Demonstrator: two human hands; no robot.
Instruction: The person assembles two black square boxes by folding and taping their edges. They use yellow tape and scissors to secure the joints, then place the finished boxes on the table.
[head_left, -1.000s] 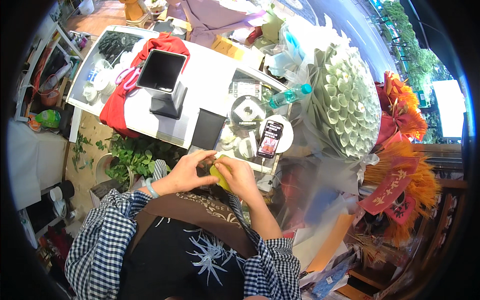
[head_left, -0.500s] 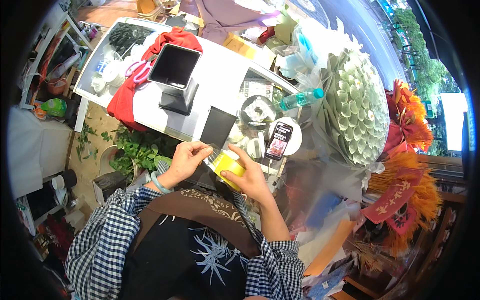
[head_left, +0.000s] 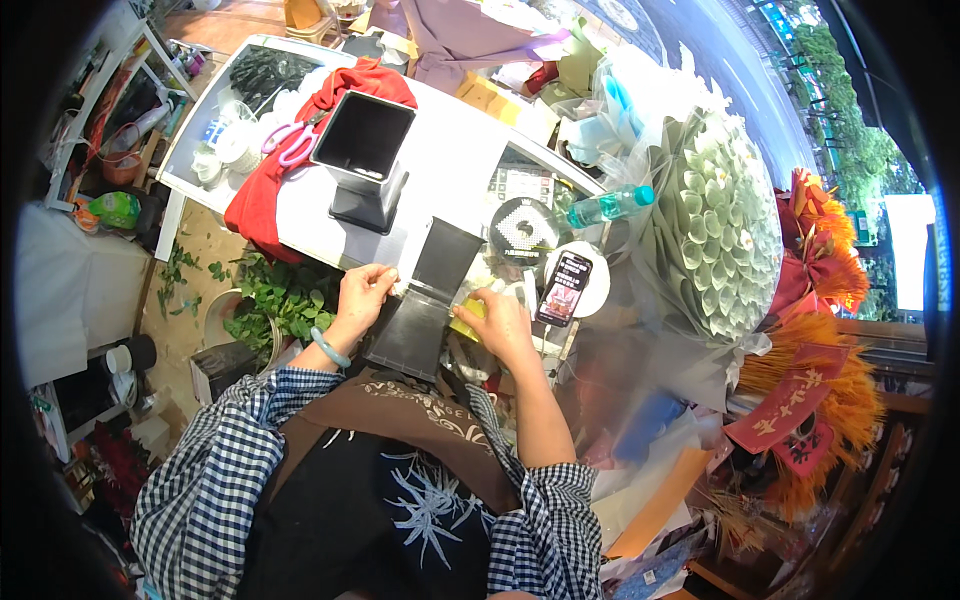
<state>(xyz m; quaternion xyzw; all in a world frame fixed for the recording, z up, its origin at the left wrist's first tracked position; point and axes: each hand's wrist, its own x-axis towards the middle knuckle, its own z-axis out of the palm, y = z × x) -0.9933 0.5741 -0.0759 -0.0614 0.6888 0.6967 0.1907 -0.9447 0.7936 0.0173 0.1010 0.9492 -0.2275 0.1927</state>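
My left hand (head_left: 365,295) is pinched beside the black folded card (head_left: 405,335), with a small pale bit at its fingertips that looks like clear tape. The card lies at the table's near edge in front of my waist, its far flap (head_left: 445,260) resting on the tabletop. My right hand (head_left: 502,328) grips a yellow tape roll (head_left: 466,320) on the card's right side, and its fingers partly cover the roll. Beyond, a black square box (head_left: 365,137) stands open on the table, with a black base (head_left: 368,208) below it.
Pink-handled scissors (head_left: 290,145) and a red cloth (head_left: 255,205) lie left of the box. At the right are a phone (head_left: 566,290), a round black item (head_left: 523,230), a teal bottle (head_left: 612,205) and a large pale-green bouquet (head_left: 715,220). A potted plant (head_left: 285,305) stands below the table's left side.
My hands have drawn apart, the left moving left and the right lowering the yellow tape roll. More of the black folded card now shows between them.
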